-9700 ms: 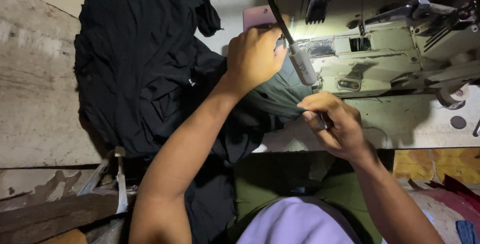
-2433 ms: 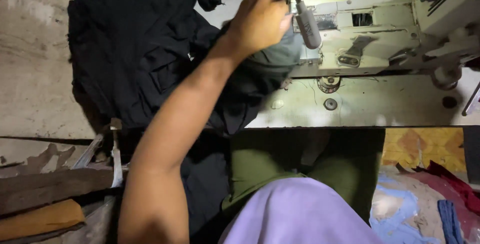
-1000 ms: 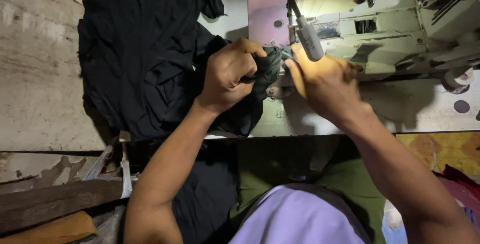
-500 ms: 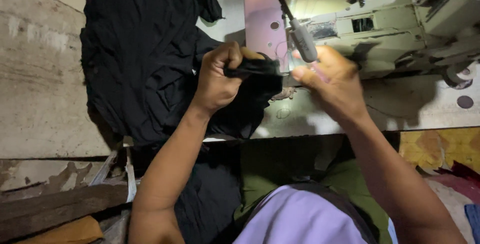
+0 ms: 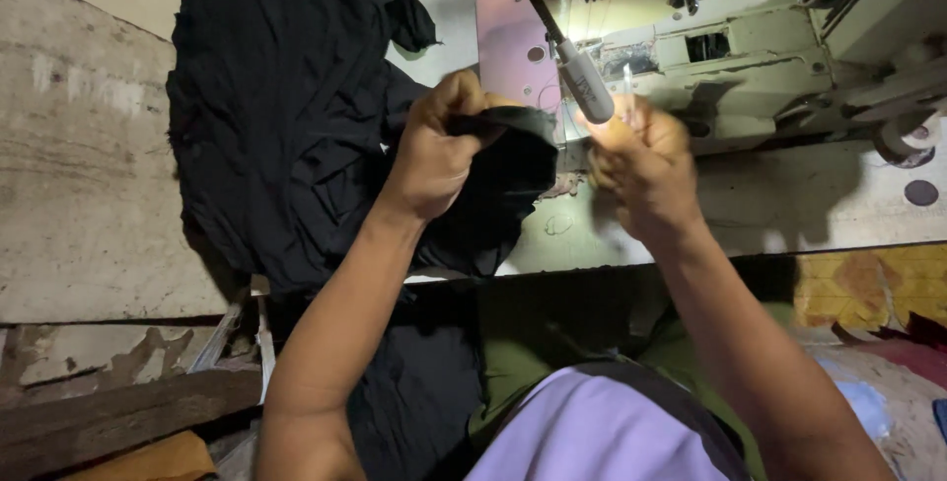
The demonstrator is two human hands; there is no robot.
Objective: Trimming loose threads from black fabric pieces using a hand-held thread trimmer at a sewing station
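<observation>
I sit at a pale, scuffed desk [image 5: 769,205] stained with grime, its front edge running just above my lap; to my left a worn wooden board [image 5: 79,165], grey and streaked, lies beside it, and rough planks [image 5: 118,412] sit lower down; the room is dim, lit mostly by a small lamp [image 5: 584,81] on a black flexible neck that glows right over my right hand. A cream-coloured sewing machine [image 5: 779,67], chipped and dusty, stands across the back of the desk, with a pinkish metal plate [image 5: 513,42] at its near end. A heap of black cloth [image 5: 286,116], soft and deeply creased, spreads over the left of the desk and spills off the edge toward my knees; no box or bin shows, so nothing is held in any container. My left hand [image 5: 439,150] is closed in a fist-like grip on a bunched fold of the black cloth, raised just off the desk in front of the plate; my right hand [image 5: 641,160] is curled shut just beside it under the lamp, fingertips pinched together, though the glare hides what they pinch; my green trousers [image 5: 523,363] and lilac shirt [image 5: 602,432] fill the foreground.
</observation>
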